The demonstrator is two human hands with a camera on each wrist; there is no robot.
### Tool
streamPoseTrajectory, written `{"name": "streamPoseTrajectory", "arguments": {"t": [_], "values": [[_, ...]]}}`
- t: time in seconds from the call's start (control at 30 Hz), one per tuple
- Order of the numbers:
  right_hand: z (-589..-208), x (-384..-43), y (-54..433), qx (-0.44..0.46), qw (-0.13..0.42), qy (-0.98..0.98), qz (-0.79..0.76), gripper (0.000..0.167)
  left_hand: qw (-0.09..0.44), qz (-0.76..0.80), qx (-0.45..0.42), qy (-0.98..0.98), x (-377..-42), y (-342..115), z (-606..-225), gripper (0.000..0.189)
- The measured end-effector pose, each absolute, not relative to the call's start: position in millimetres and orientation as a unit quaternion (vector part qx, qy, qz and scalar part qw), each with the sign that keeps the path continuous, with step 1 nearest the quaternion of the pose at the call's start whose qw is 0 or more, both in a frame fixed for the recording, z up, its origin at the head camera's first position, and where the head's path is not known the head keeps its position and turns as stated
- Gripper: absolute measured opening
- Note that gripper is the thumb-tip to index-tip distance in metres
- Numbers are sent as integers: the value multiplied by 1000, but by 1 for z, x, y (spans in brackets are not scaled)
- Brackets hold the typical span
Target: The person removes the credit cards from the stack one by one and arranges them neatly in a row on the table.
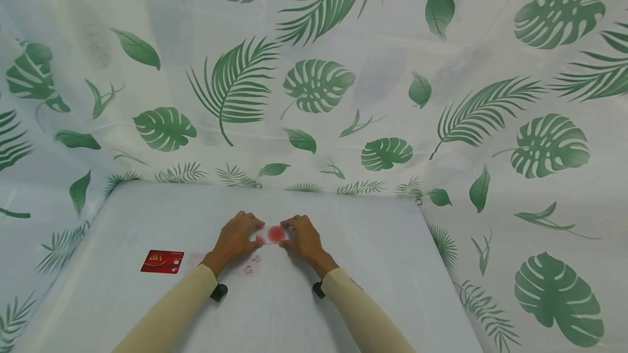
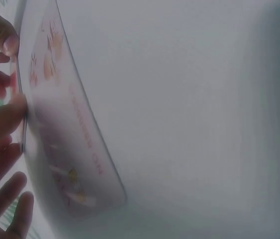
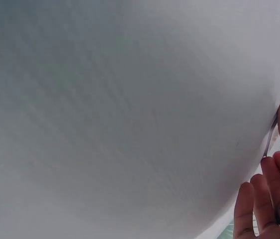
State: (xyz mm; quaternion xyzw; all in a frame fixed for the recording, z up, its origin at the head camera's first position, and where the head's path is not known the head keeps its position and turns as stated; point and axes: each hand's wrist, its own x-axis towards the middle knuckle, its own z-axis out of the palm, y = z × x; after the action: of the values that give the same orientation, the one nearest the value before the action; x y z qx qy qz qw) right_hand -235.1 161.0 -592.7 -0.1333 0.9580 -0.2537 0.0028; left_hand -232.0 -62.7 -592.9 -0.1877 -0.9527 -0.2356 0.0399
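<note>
A small whitish card with a red round print (image 1: 277,234) is held between both hands over the white table. My left hand (image 1: 237,237) pinches its left end between thumb and fingers. The right end is pinched by my right hand (image 1: 305,241). Seen nearly edge-on in the left wrist view, the card is a thin strip (image 2: 23,130) at the fingertips. Below the left hand lies a see-through card with pink print (image 2: 87,134), partly covered by the left wrist in the head view. A red card marked VIP (image 1: 163,262) lies left of it.
The white table (image 1: 382,266) reaches back to a hanging sheet with green leaf prints (image 1: 319,86), which also stands along both sides. Dark wrist devices (image 1: 219,292) sit beneath the sleeves' cuffs.
</note>
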Motion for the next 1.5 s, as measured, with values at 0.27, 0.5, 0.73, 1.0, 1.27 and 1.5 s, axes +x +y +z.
{"name": "streamPoseTrajectory", "arguments": {"t": [0.27, 0.5, 0.73, 1.0, 1.27, 1.5], "values": [[-588, -235, 160, -140, 25, 960, -240, 51, 47, -243, -190, -950, -230, -61, -593, 44], [-586, -235, 162, -165, 4, 962, -216, 47, 57, -247, -195, -948, -228, -60, -589, 43], [-584, -234, 166, -172, -13, 962, -212, 49, 45, -254, -191, -947, -228, -59, -581, 44], [-580, -231, 169, -174, -19, 957, -230, 49, 47, -245, -195, -949, -230, -57, -578, 51], [-578, -225, 171, -193, -38, 956, -219, 50, 55, -245, -195, -948, -225, -57, -576, 55], [-573, -216, 173, -177, -38, 955, -236, 50, 75, -258, -204, -942, -218, -56, -575, 52]]}}
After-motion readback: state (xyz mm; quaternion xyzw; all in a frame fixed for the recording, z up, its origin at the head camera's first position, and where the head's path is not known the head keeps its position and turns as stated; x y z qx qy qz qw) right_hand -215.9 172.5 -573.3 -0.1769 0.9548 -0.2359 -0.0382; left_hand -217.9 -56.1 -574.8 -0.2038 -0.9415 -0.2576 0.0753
